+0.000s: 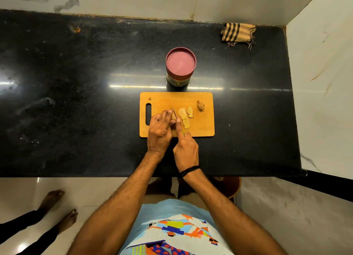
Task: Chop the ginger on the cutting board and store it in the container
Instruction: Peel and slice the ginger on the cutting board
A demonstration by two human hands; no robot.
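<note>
On cutting board (pixel 202 128): left hand (pixel 159 128) pins ginger piece (pixel 173 117); right hand (pixel 186 147) grips knife (pixel 174 112). Slices (pixel 183 114) cut, chunk (pixel 200 105) untouched. Container (pixel 180 63) behind board, lid on. Judged: chopping partway, storing not begun.

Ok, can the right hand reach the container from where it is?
Likely yes: the container stands just past the cutting board, only ginger slices between, though the right hand grips a knife.

Dim, warm light; countertop (pixel 76 101) glare; fisheye edges.
</note>
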